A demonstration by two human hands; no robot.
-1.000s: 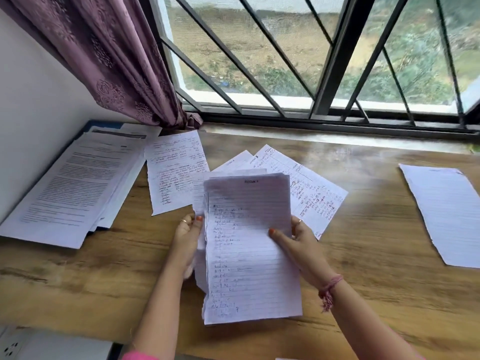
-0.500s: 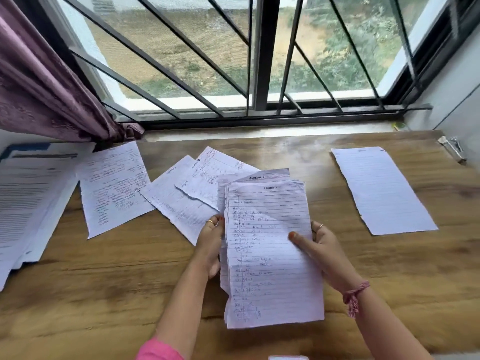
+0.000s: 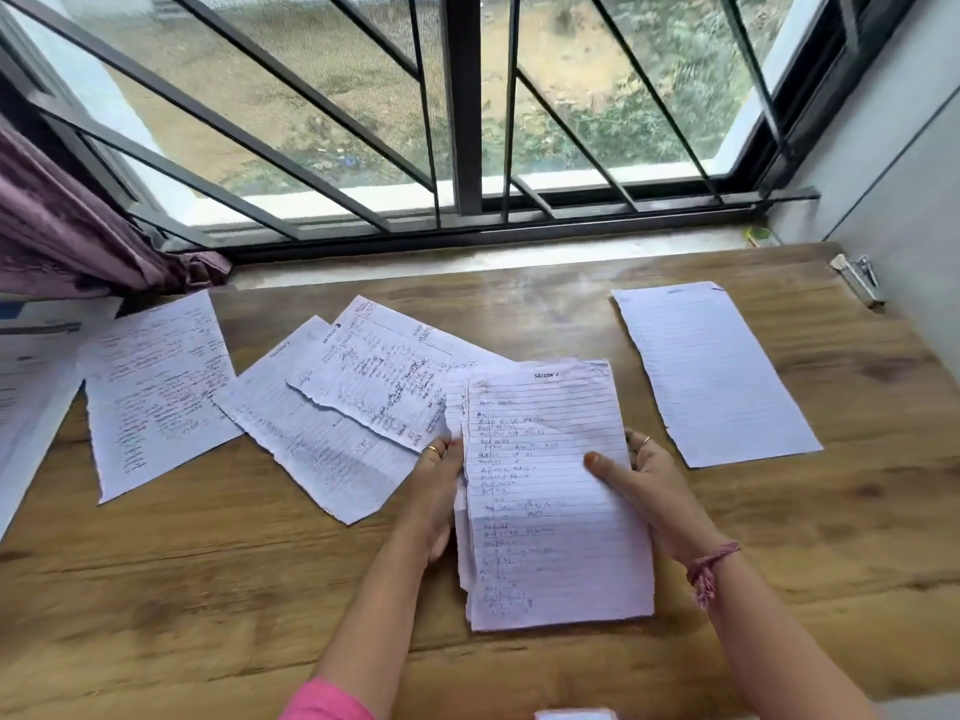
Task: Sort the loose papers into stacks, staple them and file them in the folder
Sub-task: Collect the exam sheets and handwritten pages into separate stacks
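I hold a small stack of lined handwritten sheets (image 3: 550,491) upright over the wooden table (image 3: 208,589). My left hand (image 3: 434,491) grips its left edge. My right hand (image 3: 644,485) grips the right edge, thumb pressed on the top page. To the left lie loose handwritten sheets: two overlapping ones (image 3: 363,392) and a single one (image 3: 156,392). A lone lined sheet (image 3: 711,371) lies to the right. A silver stapler (image 3: 860,280) rests at the far right by the wall. Printed pages (image 3: 26,397) on a blue folder sit at the left edge.
A barred window (image 3: 467,122) runs along the table's far side, with a purple curtain (image 3: 62,236) at the left. A grey wall (image 3: 898,189) bounds the right side. A white object (image 3: 574,714) peeks in at the bottom edge.
The view has swung right, so the printed pile slid toward the left edge and the stapler came into sight. The held stack has been squared up; both hands keep their grip.
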